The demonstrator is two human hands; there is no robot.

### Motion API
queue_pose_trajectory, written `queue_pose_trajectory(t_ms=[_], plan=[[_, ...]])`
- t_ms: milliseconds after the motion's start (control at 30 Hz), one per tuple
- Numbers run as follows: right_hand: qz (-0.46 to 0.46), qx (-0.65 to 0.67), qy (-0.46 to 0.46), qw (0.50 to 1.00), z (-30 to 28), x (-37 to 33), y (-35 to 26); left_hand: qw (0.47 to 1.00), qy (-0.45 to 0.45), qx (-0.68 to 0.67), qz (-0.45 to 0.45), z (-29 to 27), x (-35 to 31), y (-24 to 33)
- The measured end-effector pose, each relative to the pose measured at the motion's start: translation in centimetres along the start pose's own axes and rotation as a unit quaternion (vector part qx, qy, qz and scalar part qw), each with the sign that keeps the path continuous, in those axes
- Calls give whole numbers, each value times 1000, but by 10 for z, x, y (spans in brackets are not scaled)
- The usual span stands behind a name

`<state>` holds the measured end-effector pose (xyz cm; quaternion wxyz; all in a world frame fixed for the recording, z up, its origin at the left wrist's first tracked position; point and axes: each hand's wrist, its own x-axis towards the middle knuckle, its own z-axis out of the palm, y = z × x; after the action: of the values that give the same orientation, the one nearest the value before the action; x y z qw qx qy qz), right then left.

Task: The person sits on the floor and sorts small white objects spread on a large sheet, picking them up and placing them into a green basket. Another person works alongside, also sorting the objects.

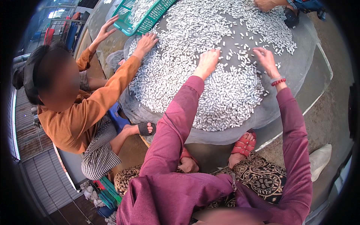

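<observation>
The fingers of the left hand (207,62) are curled downward, knuckles up, pressing into the heap of small white oblong cocoons (195,71); whether they pinch any cannot be told. The right hand (265,56) has its fingers loosely spread and bent, tips touching scattered cocoons on a thinner patch, a red bead bracelet (278,81) on its wrist. The cocoons lie piled on a round grey sheet-covered tray (300,71), thickest at its middle and near edge. At the tray's far left edge a person in an orange sleeve (112,86) lays one hand (145,42) on the heap and the other hand (106,30) beside a green plastic basket (129,27) holding more cocoons. Another person's hand (264,4) reaches in at the far edge.
</observation>
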<state>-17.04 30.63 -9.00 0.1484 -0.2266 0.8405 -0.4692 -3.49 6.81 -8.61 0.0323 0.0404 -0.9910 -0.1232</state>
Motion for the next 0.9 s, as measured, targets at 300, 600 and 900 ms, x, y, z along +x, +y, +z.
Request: queue_pose_trajectory(t_ms=[300, 600, 900], plan=[[-38, -202, -45, 978, 38, -17, 15, 999, -15, 36, -37, 4, -19, -7], [-233, -173, -336, 896, 48, -89, -57, 867, -36, -395, -302, -41, -74, -34], [-159, -58, -206, 964, 79, -7, -69, 259, 16, -949, -179, -79, -89, -37]])
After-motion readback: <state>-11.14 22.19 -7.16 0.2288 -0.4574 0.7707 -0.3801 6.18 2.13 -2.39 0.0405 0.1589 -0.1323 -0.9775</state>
